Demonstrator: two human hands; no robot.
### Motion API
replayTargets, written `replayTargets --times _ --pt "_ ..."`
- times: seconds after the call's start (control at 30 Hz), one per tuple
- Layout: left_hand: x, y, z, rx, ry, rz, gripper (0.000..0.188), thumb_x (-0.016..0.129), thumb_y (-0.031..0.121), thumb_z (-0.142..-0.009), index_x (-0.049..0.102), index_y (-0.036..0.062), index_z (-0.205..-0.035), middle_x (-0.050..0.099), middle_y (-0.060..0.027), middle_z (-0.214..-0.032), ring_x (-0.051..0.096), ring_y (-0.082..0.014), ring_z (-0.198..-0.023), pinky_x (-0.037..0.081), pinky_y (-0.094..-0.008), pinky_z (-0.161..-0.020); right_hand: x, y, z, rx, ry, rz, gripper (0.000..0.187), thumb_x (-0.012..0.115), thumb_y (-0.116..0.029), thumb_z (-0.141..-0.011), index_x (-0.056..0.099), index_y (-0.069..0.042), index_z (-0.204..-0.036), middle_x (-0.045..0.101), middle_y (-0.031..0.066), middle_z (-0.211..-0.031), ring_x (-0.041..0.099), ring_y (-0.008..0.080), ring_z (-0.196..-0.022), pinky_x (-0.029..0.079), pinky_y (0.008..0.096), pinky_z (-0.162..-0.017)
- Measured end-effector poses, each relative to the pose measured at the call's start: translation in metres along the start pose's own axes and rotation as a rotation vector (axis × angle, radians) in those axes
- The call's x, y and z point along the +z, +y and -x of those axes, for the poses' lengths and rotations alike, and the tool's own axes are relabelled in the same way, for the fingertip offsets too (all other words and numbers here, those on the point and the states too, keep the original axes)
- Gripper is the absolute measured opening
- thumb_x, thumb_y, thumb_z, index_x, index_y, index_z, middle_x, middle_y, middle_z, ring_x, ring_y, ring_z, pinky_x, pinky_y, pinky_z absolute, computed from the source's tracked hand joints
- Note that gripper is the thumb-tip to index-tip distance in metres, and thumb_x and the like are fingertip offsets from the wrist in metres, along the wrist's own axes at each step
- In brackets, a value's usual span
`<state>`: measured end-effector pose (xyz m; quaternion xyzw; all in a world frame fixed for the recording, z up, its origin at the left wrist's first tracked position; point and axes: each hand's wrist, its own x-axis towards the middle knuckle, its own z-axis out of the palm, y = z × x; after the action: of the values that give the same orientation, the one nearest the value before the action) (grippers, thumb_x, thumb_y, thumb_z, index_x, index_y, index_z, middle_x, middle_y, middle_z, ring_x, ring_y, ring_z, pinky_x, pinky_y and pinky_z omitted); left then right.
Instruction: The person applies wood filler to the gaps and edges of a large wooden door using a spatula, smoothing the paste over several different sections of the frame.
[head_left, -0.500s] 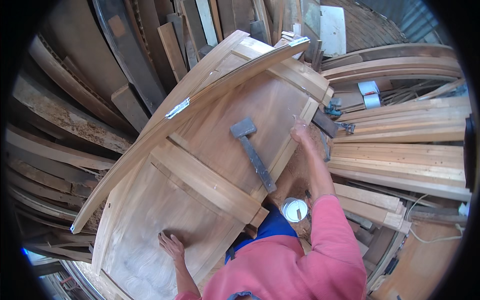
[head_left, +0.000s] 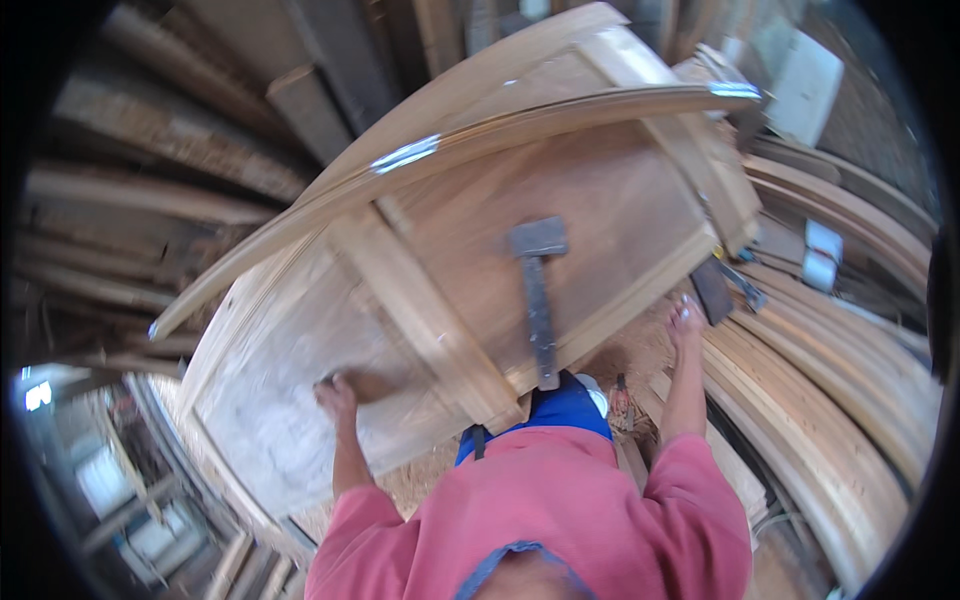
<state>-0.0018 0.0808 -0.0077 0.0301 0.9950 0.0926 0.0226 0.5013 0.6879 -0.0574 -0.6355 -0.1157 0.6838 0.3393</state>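
Note:
A large wooden door panel [head_left: 290,400] with raised frame pieces lies in front of me. My left hand [head_left: 338,397] is on its lower left field, next to a whitish smeared area; the fingers are curled around something small and dark, too blurred to name. My right hand [head_left: 686,322] is off the panel's right edge, fingers drawn together, with a small pale spot at the fingertips that I cannot identify. A dark mallet [head_left: 540,300] rests on the panel between my hands. A long curved wooden moulding [head_left: 530,122] with shiny patches lies across the panel's far side.
Long stacked boards [head_left: 810,420] stretch along the right. A white-and-grey roll-like object [head_left: 822,252] sits on timber there. Dark planks [head_left: 180,130] lean at the far left. Pliers-like red-handled tools [head_left: 621,402] and a partly hidden white tub [head_left: 594,394] are by my legs.
The view has turned, shifting the whole scene. My right hand has left the panel's edge and pulled in its fingers. My left hand stays on the panel's lower left field.

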Motion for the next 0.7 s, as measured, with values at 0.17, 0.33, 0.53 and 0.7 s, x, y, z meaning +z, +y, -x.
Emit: replayTargets --times 0.17,0.33,0.53,0.7 --pt "0.003 -0.010 -0.002 0.157 0.058 -0.137 0.046 0.061 0.036 -0.090 0.051 -0.0064 -0.104 0.056 -0.0288 -0.105 0.048 -0.0463 -0.114 0.034 -0.0573 -0.102 -0.004 0.055 0.021 -0.029 0.096 0.211 0.027 0.053 -0.010 -0.094 0.059 -0.013 -0.120 0.050 -0.0028 -0.073 0.047 0.0101 -0.055 0.038 0.0280 -0.046" --pt "-0.028 0.001 0.033 0.235 -0.121 -0.071 0.056 0.062 0.038 -0.089 0.047 -0.0080 -0.119 0.051 -0.0337 -0.125 0.041 -0.0491 -0.127 0.027 -0.0557 -0.112 0.034 0.072 0.087 -0.837 -0.086 0.938 0.049 0.050 -0.008 -0.094 0.048 0.002 -0.142 0.062 0.0079 -0.092 0.053 0.0139 -0.064 0.047 0.0313 -0.058" --pt "-0.033 -0.027 0.030 0.433 -0.100 -0.009 0.070 0.063 0.037 -0.089 0.042 -0.0083 -0.138 0.043 -0.0354 -0.142 0.029 -0.0478 -0.142 0.021 -0.0541 -0.119 0.091 0.116 0.156 -1.035 -0.261 1.164 0.037 0.052 -0.006 -0.091 0.064 0.006 -0.124 0.071 0.0181 -0.097 0.067 0.0234 -0.089 0.052 0.0347 -0.081" --pt "-0.051 -0.097 0.085 0.417 -0.163 0.197 0.052 0.063 0.035 -0.089 0.058 0.0013 -0.129 0.052 -0.0254 -0.140 0.042 -0.0420 -0.136 0.029 -0.0505 -0.116 0.143 0.168 0.223 -1.012 -0.440 1.295 0.030 0.056 -0.010 -0.092 0.070 0.001 -0.115 0.073 0.0197 -0.106 0.069 0.0286 -0.096 0.051 0.0379 -0.087"
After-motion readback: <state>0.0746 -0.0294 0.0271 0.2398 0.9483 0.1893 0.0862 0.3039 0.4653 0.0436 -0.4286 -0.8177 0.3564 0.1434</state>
